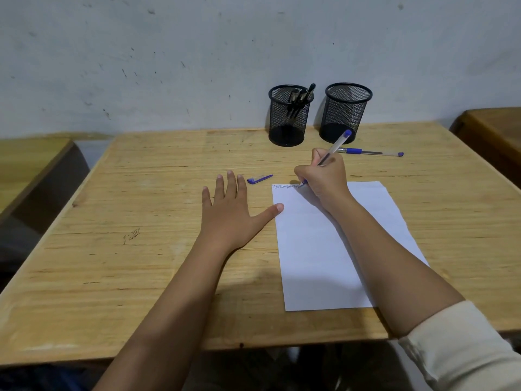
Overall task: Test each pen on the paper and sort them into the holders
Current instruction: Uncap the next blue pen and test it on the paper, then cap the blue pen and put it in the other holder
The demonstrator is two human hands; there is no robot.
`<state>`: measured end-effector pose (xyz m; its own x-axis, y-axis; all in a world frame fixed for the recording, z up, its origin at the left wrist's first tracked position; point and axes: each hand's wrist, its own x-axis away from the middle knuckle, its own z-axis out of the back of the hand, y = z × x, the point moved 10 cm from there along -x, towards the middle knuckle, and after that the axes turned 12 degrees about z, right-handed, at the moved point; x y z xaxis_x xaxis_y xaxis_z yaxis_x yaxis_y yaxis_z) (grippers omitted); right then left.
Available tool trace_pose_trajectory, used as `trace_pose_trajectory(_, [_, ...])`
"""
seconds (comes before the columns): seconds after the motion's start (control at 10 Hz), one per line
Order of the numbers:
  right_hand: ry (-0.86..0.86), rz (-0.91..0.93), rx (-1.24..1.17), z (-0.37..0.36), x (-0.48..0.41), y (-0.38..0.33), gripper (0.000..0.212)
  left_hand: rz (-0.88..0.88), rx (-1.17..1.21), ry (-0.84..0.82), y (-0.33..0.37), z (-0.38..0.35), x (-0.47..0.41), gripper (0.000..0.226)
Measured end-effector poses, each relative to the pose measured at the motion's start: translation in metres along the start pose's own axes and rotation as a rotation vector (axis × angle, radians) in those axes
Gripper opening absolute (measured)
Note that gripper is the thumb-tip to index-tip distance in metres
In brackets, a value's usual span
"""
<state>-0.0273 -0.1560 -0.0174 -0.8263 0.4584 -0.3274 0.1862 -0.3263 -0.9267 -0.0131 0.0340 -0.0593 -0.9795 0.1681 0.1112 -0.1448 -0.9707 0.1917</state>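
Note:
My right hand (324,176) grips a clear pen with a blue end (337,145), its tip on the top edge of the white paper (324,258), where a line of writing shows. My left hand (231,210) lies flat on the table, thumb touching the paper's left edge. A blue pen cap (259,179) lies just beyond my left fingers. Another blue capped pen (370,152) lies behind my right hand. Two black mesh holders stand at the back: the left holder (287,119) has several black pens, the right holder (345,114) looks empty.
The wooden table (141,221) stands against a grey wall. Another wooden desk (496,128) stands to the right, and one more (25,162) to the left, each across a gap.

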Motion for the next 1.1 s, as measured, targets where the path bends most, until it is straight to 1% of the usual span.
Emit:
trace_pose_trajectory(0.2, [0.032,0.01,0.014,0.004,0.002,-0.001,0.04,-0.001,-0.002,-0.003,0.0,-0.001,0.0,0.107])
trace_pose_trajectory(0.4, [0.013,0.016,0.007,0.002,0.001,-0.002,0.042,-0.003,0.004,0.003,0.0,0.0,-0.001,0.107])
trace_pose_trajectory(0.5, [0.049,-0.006,-0.02,0.005,0.002,0.001,0.042,-0.003,0.011,0.01,-0.001,0.0,-0.001,0.107])
trace_pose_trajectory(0.6, [0.18,-0.046,-0.158,0.017,0.004,0.006,0.041,-0.007,0.025,0.008,0.0,0.0,0.0,0.107])
trace_pose_trajectory(0.7, [0.214,-0.113,-0.369,0.015,0.007,0.009,0.037,-0.013,0.039,-0.001,0.0,0.001,-0.001,0.107])
trace_pose_trajectory(0.8, [0.191,-0.158,-0.518,0.009,0.007,0.01,0.027,-0.027,0.085,-0.012,0.0,0.003,-0.001,0.102])
trace_pose_trajectory(0.9, [0.186,-0.188,-0.567,0.008,0.007,0.014,0.014,-0.022,0.263,0.01,-0.004,0.015,-0.009,0.083])
trace_pose_trajectory(1.0, [0.168,-0.212,-0.65,0.006,0.007,0.016,0.012,-0.009,0.404,0.121,-0.008,0.035,-0.018,0.057])
trace_pose_trajectory(1.1, [0.184,-0.228,-0.731,0.007,0.007,0.014,0.013,-0.017,0.41,0.131,-0.002,0.043,-0.026,0.044])
